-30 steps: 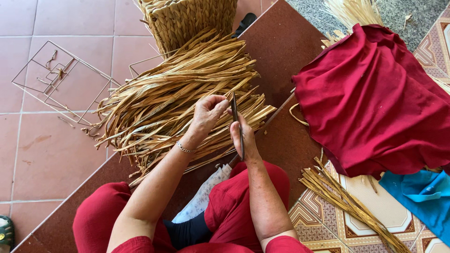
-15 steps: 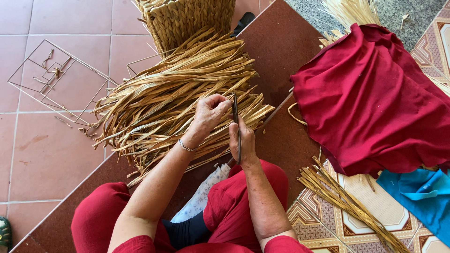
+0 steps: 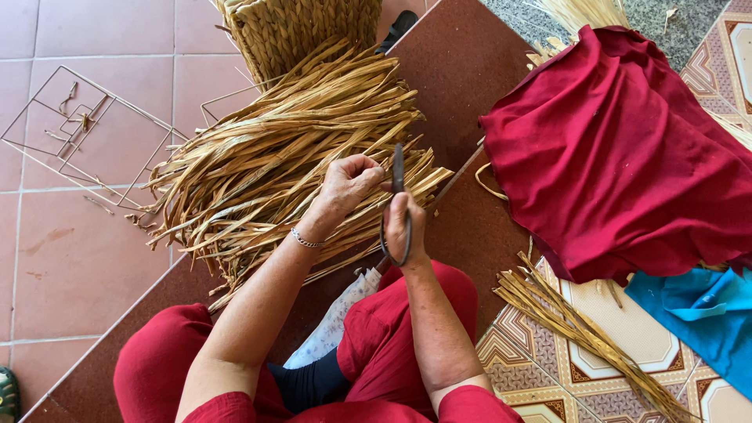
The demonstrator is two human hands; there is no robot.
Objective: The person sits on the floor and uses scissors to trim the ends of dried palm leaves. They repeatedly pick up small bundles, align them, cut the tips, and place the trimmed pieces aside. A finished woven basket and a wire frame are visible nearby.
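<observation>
Right hand (image 3: pixel 406 225) grips scissors (image 3: pixel 398 196) (blades upright); left hand (image 3: pixel 350 182) pinches straw strips (image 3: pixel 290 149).

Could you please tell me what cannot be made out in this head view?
- Scissors: blade tips blurred against the straw; cut point unclear.
- Woven basket: top cut off by the frame's edge.
- Whatever lies under the red cloth: covered.
- Left hand: fingertips curled, grip hidden.
- Right hand: palm hidden.

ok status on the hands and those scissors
Left hand pinching dried reed strips. Right hand gripping scissors, blades up. Nothing blocking.
</observation>
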